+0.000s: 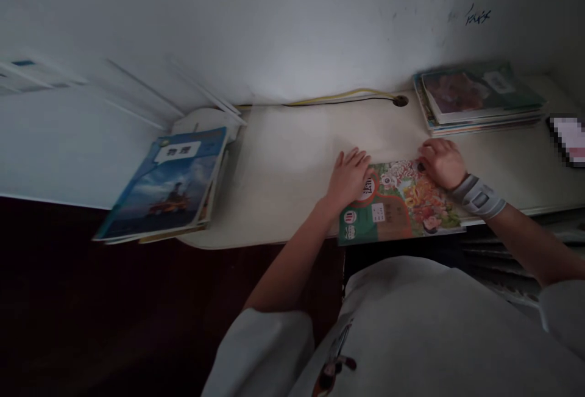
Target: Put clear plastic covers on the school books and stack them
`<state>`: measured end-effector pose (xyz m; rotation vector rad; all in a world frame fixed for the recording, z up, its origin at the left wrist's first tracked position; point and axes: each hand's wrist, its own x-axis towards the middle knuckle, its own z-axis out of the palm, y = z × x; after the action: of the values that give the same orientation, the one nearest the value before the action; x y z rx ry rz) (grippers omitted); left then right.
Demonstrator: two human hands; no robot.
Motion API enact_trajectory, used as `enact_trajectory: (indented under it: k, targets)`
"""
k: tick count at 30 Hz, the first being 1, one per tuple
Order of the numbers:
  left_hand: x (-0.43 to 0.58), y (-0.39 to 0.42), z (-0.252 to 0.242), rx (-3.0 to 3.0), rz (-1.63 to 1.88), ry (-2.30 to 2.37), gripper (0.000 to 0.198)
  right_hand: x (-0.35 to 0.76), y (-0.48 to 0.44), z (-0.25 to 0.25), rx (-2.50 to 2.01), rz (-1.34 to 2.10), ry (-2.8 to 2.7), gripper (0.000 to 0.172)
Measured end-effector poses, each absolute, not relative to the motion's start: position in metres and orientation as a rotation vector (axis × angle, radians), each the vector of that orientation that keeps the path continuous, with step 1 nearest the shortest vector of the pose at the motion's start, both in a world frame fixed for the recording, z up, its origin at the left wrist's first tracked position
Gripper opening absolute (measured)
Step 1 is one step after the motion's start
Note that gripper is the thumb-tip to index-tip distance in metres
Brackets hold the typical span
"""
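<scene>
A textbook (397, 202) with a green and orange cover and a colourful flower picture lies sideways at the desk's front edge, part of it jutting over. My left hand (350, 176) rests on its far left corner, fingers stretched out and reaching past the cover onto the desk. At the far right edge, my right hand (442, 162) has its fingers curled round the border of the book; its thumb is mostly hidden. A grey wristband (478, 196) circles my right wrist.
Left on the white desk (283, 171) is a pile of books topped by a blue physics textbook (169, 180), overhanging the edge. Another book stack (479, 98) stands back right, near a blurred phone (569, 141). A yellow cable (338, 97) runs along the wall to a round hole (400, 101).
</scene>
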<state>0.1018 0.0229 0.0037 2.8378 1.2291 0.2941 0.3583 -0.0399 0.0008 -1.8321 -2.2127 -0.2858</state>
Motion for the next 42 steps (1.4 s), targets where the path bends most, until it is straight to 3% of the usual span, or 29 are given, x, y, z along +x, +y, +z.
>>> enact_trajectory:
  k: [4,8,13,17,21,24,28,33,37,39,42]
  targets:
    - [0.103,0.012,-0.005,2.813,0.126,1.233,0.062,0.346,-0.051,-0.006,-1.505,-0.081,-2.558,0.051]
    - [0.089,0.02,-0.016,2.667,-0.002,1.4,0.067,0.367,-0.057,-0.019,-1.627,0.025,-2.562,0.064]
    - [0.076,0.022,-0.009,2.619,0.129,1.659,0.065,0.396,-0.06,-0.026,-1.836,0.008,-2.279,0.064]
    - [0.068,0.012,0.007,2.387,0.334,1.851,0.05,0.399,-0.064,-0.018,-2.049,-0.052,-1.951,0.057]
    - [0.058,0.01,0.008,2.037,0.481,1.641,0.032,0.386,-0.07,-0.01,-2.15,-0.027,-1.967,0.038]
    - [0.053,0.014,0.002,1.712,0.698,1.461,0.03,0.376,-0.073,-0.012,-2.167,-0.1,-1.925,0.037]
    - [0.055,0.023,-0.002,1.337,0.594,1.155,0.036,0.373,-0.072,-0.019,-2.159,-0.141,-1.855,0.04]
    - [0.067,0.026,0.0,1.865,0.444,1.353,0.029,0.376,-0.071,-0.018,-2.132,-0.086,-1.796,0.046]
    - [0.07,0.006,0.007,2.357,0.666,1.574,0.063,0.356,-0.099,-0.002,-1.832,-0.212,-1.939,0.06]
    - [0.067,-0.007,0.01,2.522,0.674,1.478,0.063,0.336,-0.122,0.004,-1.514,-0.155,-2.273,0.055]
    - [0.06,-0.016,0.004,2.631,0.41,1.237,0.051,0.309,-0.151,0.003,-1.245,-0.171,-2.646,0.043]
